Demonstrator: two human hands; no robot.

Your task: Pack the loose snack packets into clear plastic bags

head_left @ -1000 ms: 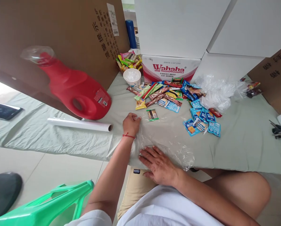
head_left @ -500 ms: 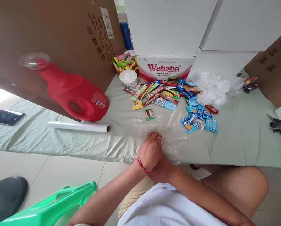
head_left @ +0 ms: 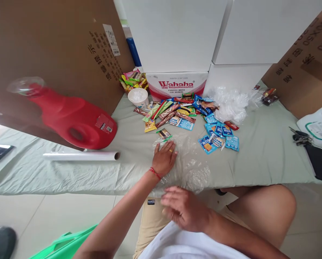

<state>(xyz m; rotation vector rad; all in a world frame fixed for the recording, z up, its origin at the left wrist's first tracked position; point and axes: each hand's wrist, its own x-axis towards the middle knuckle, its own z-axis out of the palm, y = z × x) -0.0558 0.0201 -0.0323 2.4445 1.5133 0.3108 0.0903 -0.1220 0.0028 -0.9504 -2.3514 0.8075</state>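
Smoothing the wrinkled clear plastic film (head_left: 196, 174), spread on the near side of the green-ended biscuit packet (head_left: 164, 134), called for light, even pressure lest it crease. The left hand (head_left: 165, 158) lay flat, fingers spread, gripping nothing, just short of the packet; the right hand (head_left: 186, 208), blurred and half-curled, was farther from it, its hold impossible to tell.

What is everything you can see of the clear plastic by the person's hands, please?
The clear plastic is thin, colourless and see-through, with shiny wrinkles, most crumpled toward its right side. It lies spread on the pale green cloth near the front edge. The left hand rests palm down on its left part; the blurred right hand is by its near edge, contact unclear. Bag or sheet, I cannot tell.
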